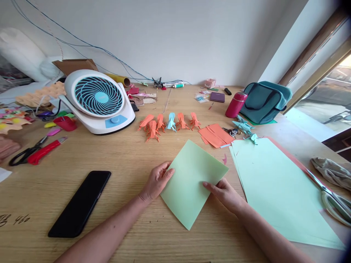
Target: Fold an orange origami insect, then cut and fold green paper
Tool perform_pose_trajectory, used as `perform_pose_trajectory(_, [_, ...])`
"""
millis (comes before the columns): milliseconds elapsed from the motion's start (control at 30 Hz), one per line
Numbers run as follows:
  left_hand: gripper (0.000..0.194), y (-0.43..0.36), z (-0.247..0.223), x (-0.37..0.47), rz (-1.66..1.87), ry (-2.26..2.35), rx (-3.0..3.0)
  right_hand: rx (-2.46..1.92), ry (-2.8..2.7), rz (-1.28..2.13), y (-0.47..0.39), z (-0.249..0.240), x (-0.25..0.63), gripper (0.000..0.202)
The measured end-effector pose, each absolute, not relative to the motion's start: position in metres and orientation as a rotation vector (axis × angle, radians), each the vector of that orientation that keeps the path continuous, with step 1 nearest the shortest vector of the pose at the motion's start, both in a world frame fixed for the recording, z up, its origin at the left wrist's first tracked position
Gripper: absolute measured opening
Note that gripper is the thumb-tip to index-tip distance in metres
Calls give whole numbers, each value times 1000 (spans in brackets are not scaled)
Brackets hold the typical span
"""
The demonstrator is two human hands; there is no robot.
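Left hand (158, 179): closed in a pinch, thumb on top, fingers curled under; it grips the upper left edge of the green sheet (192, 186).
Right hand (225, 193): closed likewise, thumb laid on the face, fingers beneath; it grips the same sheet along the lower right edge, near the right corner.
Green sheet: between both hands, over the middle of the wooden table (123, 157), one corner pointing at the person; whether it touches the wood, I cannot tell.
Folded figures: five orange ones (181, 121) and a light blue one (171, 120) grouped beyond the sheet; teal ones (243, 126) near the bag (267, 102).
Orange paper (215, 136): a loose pile behind the right hand; keys (232, 132) just beside it.
Mint paper (274, 190): large, stacked, right of the right hand; big scissors (336, 204) at its right edge.
Phone (80, 204): flat, left of the left hand; fan (98, 96) farther back.
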State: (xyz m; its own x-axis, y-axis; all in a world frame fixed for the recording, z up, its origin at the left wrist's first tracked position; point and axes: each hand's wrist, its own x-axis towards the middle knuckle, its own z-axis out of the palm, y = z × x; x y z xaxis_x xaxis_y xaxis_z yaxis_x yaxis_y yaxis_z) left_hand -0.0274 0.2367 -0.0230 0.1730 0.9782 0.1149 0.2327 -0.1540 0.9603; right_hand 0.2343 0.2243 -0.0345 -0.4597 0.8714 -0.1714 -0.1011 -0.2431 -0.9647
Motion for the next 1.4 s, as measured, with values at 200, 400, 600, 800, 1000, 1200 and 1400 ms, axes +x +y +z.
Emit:
perform_pose_trajectory(200, [45, 237, -25, -29, 939, 1173, 1599, -998, -1287, 1780, 229, -33, 240, 36])
perform_pose_trajectory(400, [42, 242, -29, -27, 1015, 1277, 1553, -1007, -1305, 1736, 232, -30, 238, 37])
perform_pose_trajectory(600, [39, 243, -31, -26, 1137, 1405, 1408, -1081, -1517, 1683, 229, -19, 231, 40])
perform_pose_trajectory(800, [40, 242, -26, -25, 1149, 1374, 1359, -1295, -1530, 1535, 227, -22, 229, 44])
perform_pose_trajectory(1000, [41, 243, -25, -30, 1074, 1246, 1292, -1255, -1400, 1623, 229, -19, 227, 45])
perform_pose_trajectory(1200, [36, 245, -29, -32, 1080, 1218, 1273, -1214, -1369, 1663, 226, -6, 223, 50])
perform_pose_trajectory(1400, [33, 243, -28, -31, 1089, 1238, 1318, -1212, -1379, 1612, 224, -4, 221, 53])
